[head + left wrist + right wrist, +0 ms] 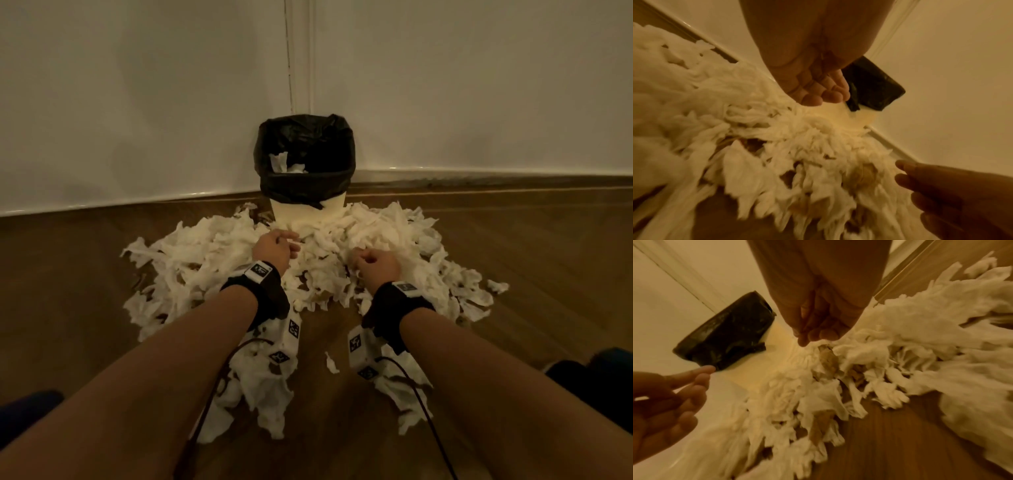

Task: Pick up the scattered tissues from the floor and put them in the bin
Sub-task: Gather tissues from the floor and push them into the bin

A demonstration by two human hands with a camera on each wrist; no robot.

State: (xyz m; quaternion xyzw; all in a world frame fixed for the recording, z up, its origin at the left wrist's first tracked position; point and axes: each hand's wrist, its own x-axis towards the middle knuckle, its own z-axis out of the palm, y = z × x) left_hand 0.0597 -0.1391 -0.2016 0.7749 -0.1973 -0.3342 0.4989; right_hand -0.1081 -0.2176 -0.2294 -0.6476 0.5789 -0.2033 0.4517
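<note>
A white bin [308, 212] lined with a black bag [305, 150] stands in the wall corner, with a few tissues [282, 162] inside. Around its base and toward me a big heap of crumpled white tissues [212, 253] covers the floor. My left hand [279, 243] hovers over the heap just left of the bin, its fingers loosely curled and holding nothing [678, 394]. My right hand [368, 258] is lower on the right. Its curled fingertips [813, 337] touch the top of the pile [900, 337] with nothing gripped. The bag [873, 87] shows behind my left fingers [824, 94].
White walls meet behind the bin, with a baseboard [479, 178] along the wooden floor [548, 257]. Cables [219, 383] run from both wrist cameras over tissues near me. Dark shapes [582, 373] sit at the lower corners. Bare floor lies left and right of the heap.
</note>
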